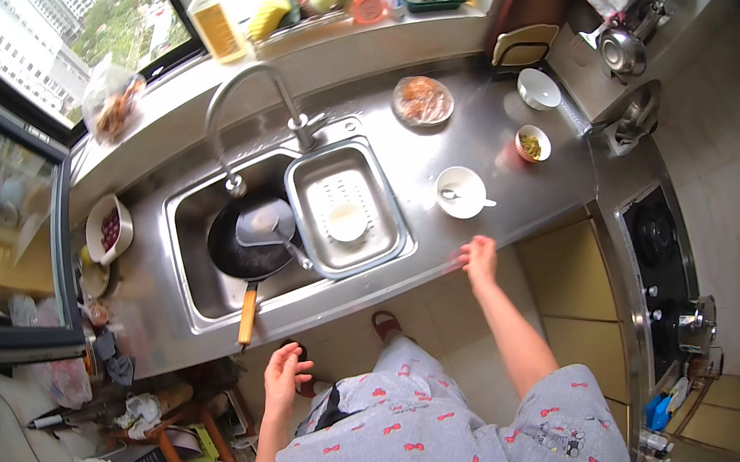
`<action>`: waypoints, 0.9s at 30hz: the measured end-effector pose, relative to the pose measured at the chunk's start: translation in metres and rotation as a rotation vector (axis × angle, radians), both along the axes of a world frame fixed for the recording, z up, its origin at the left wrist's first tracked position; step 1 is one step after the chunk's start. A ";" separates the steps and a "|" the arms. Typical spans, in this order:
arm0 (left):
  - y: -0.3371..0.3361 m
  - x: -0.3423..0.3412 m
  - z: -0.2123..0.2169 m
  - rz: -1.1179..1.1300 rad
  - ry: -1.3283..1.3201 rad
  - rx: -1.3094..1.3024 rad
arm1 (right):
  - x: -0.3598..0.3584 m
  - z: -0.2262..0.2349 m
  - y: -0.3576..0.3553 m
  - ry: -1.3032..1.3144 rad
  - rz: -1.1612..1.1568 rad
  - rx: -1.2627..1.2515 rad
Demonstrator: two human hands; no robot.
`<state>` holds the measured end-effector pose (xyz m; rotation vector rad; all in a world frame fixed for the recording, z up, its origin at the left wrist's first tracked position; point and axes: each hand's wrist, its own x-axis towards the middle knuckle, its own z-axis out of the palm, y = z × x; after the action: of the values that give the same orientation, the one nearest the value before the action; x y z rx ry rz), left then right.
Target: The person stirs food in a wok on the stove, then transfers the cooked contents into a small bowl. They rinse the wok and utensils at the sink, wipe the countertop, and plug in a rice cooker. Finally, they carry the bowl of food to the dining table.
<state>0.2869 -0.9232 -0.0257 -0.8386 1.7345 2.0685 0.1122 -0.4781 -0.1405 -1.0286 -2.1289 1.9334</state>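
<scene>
My right hand (479,259) hangs over the counter's front edge with its fingers loosely apart and nothing in them. Just beyond it stands a white bowl (461,193) with a spoon in it. Lower down, my left hand (282,371) is in the air with fingers half bent and apart, also without anything held. Near that hand, a black frying pan (239,245) rests in the sink, its wooden handle reaching over the front rim. A spatula (269,231) lies across the pan. In the metal drain basket (391,234) sits a small white bowl (347,222).
A tall curved faucet (215,112) rises behind the sink. Toward the right are a covered plate of food (423,101), a bowl of green food (532,144) and a white bowl (539,90). A container of dark red fruit (109,230) stands left; a stove (655,231) is far right.
</scene>
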 end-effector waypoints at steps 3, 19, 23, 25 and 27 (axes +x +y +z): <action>0.035 -0.023 0.016 -0.159 0.013 0.005 | -0.067 0.006 0.092 0.002 -0.242 0.056; 0.042 0.000 0.049 0.012 -0.223 -0.168 | -0.257 -0.025 0.247 -0.060 -0.288 -0.065; 0.027 0.026 0.042 0.105 -0.193 -0.133 | -0.234 0.037 0.235 0.050 -0.126 0.166; 0.024 0.054 0.034 0.174 -0.188 -0.112 | -0.232 0.071 0.209 0.034 0.034 0.330; 0.022 0.089 0.020 0.253 -0.181 -0.086 | -0.217 0.114 0.140 0.168 0.166 0.380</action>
<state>0.3759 -0.9012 -0.0056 -1.2891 1.7029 2.0057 -0.1045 -0.3381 -0.0265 -0.6157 -2.4138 1.5176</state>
